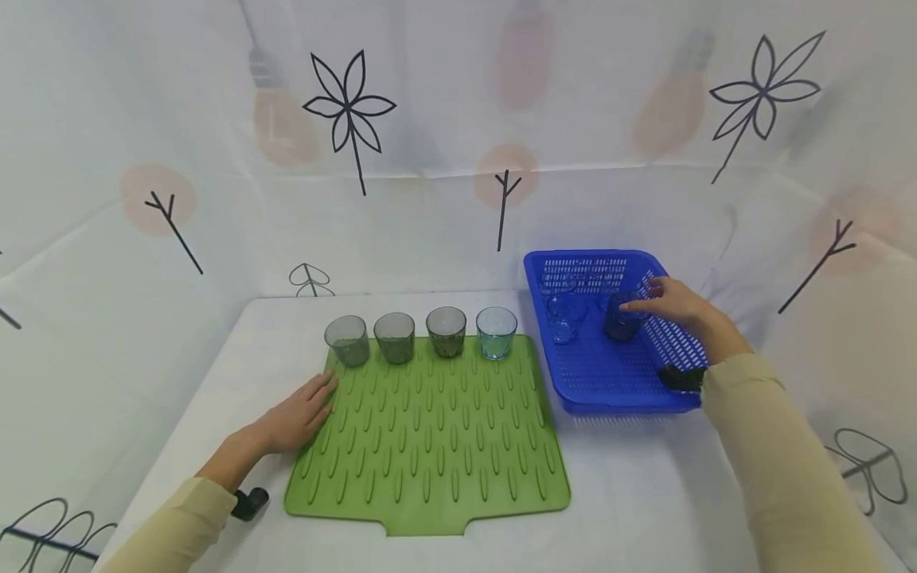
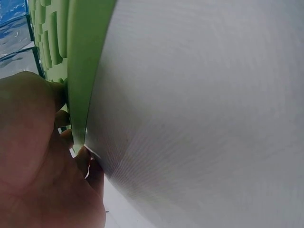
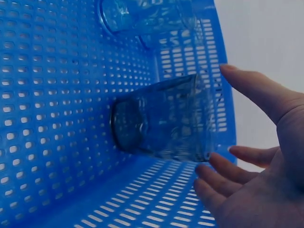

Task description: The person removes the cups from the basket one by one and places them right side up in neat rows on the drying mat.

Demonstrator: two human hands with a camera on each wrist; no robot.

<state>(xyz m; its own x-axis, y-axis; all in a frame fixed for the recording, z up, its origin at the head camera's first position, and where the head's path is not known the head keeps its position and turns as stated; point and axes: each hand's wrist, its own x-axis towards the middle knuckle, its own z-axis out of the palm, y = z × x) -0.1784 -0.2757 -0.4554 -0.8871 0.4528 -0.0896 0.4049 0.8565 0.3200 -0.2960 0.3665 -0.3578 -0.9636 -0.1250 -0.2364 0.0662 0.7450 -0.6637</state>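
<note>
R hand [image 1: 680, 306] wide, at rim of dark glass [image 1: 620, 325] in blue basket [image 1: 616, 399]. L hand [image 1: 297, 418] relaxed, touching green mat [image 1: 430, 438], L edge. 4 glasses [image 1: 446, 334] along far edge.

Left hand [image 1: 297, 415] and right hand [image 1: 677, 304], flanking a mat [image 1: 444, 446].
Left: fingers touching the mat's left edge; left sleeve [image 1: 175, 525] ending near the wrist. Right: held beyond the mat's far right corner, thumb spread from fingers; right sleeve [image 1: 784, 461] likewise.

White table [image 1: 623, 493] beneath a ridged green mat [image 1: 430, 446] and (just to its right) a blue basket [image 1: 623, 404]
</note>
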